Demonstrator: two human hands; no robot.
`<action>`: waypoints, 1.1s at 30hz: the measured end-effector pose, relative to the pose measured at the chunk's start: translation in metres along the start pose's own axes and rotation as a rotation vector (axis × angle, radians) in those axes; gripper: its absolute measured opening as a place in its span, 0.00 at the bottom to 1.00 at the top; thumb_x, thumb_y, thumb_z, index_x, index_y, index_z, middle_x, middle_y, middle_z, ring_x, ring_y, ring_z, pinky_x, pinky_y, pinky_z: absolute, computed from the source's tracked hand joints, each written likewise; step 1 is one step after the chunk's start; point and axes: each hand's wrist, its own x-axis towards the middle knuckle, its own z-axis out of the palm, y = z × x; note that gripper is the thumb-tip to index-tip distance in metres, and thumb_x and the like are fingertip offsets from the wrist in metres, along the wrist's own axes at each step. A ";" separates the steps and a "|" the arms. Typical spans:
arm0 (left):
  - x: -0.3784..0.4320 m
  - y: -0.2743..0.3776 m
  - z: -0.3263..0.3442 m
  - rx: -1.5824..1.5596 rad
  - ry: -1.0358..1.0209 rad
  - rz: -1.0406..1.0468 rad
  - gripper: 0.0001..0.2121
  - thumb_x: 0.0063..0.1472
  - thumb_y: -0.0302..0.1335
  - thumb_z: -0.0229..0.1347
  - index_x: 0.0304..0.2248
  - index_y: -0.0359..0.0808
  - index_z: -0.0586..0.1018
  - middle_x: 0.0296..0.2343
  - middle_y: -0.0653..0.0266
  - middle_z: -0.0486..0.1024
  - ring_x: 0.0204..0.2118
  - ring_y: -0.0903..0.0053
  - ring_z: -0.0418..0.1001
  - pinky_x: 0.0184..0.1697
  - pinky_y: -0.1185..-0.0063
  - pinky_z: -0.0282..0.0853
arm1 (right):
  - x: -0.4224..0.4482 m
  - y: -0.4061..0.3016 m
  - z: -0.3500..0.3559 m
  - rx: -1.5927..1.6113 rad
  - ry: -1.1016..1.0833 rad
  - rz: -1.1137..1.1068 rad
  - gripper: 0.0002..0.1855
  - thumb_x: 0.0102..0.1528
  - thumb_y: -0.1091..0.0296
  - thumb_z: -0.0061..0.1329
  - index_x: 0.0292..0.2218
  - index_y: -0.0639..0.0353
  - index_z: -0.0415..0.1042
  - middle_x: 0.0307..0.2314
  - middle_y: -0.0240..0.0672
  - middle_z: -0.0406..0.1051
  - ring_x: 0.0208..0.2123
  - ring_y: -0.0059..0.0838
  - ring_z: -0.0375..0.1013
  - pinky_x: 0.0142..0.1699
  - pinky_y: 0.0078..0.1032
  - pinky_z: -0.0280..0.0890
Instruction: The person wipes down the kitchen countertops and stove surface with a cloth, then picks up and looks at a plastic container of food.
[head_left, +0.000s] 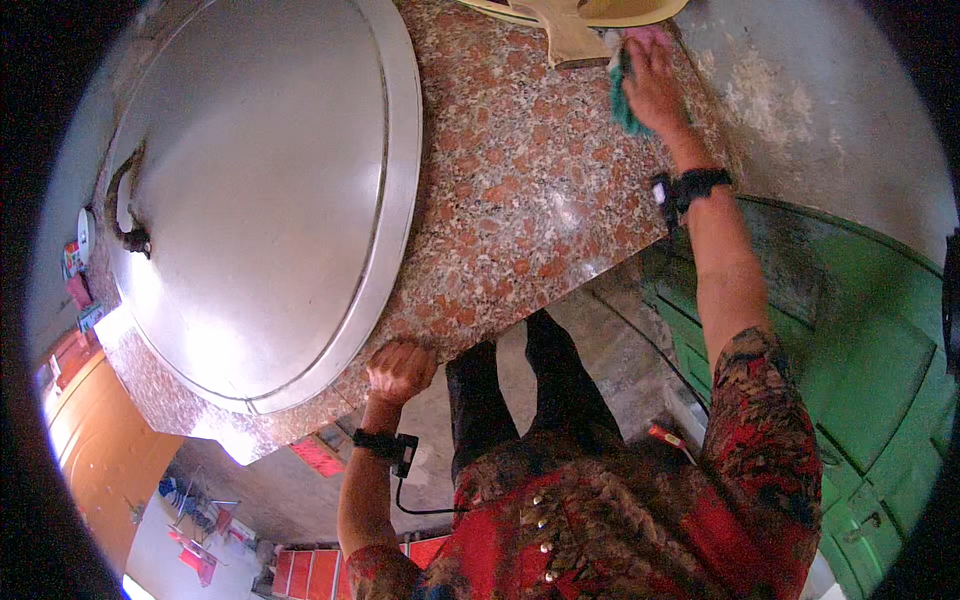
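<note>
My right hand (652, 86) presses a green and pink cloth (624, 101) onto the speckled stone countertop (517, 172), near its far right corner by the wall. Just left of the cloth lies the end of a wooden board or paddle (570, 37), which reaches into a yellow-rimmed bowl or basin (660, 11) at the top edge. My left hand (403, 369) rests with curled fingers on the counter's front edge; nothing shows in it. Beside it, a very large round metal lid (262, 187) with a dark curved handle (120, 199) covers the counter's left part.
A stained wall (810, 97) borders the counter on the right, with a green wooden door (862, 337) below it. An orange-brown panel (112, 450) stands at the lower left. A dark cable (660, 349) hangs near the counter's front. Small items (75, 262) sit beyond the lid.
</note>
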 end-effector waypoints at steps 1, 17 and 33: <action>0.010 0.001 -0.002 0.000 0.054 0.022 0.08 0.44 0.29 0.58 0.17 0.43 0.70 0.18 0.67 0.70 0.21 0.72 0.70 0.25 0.75 0.69 | 0.000 0.019 0.006 0.000 0.008 0.015 0.30 0.54 0.65 0.44 0.57 0.55 0.51 0.54 0.52 0.51 0.57 0.55 0.48 0.57 0.48 0.50; 0.006 0.004 0.001 0.061 0.075 0.017 0.08 0.46 0.30 0.58 0.17 0.42 0.71 0.18 0.68 0.70 0.21 0.73 0.71 0.25 0.76 0.68 | -0.167 0.011 -0.061 -0.167 -0.078 0.452 0.37 0.45 0.71 0.50 0.56 0.57 0.53 0.55 0.53 0.50 0.58 0.54 0.46 0.59 0.47 0.44; -0.012 0.009 0.012 0.060 0.152 -0.119 0.08 0.51 0.34 0.57 0.21 0.42 0.73 0.20 0.67 0.71 0.22 0.71 0.72 0.21 0.74 0.67 | -0.171 -0.241 -0.108 0.302 -0.336 -0.112 0.35 0.47 0.69 0.49 0.56 0.58 0.53 0.55 0.56 0.48 0.58 0.57 0.45 0.59 0.47 0.45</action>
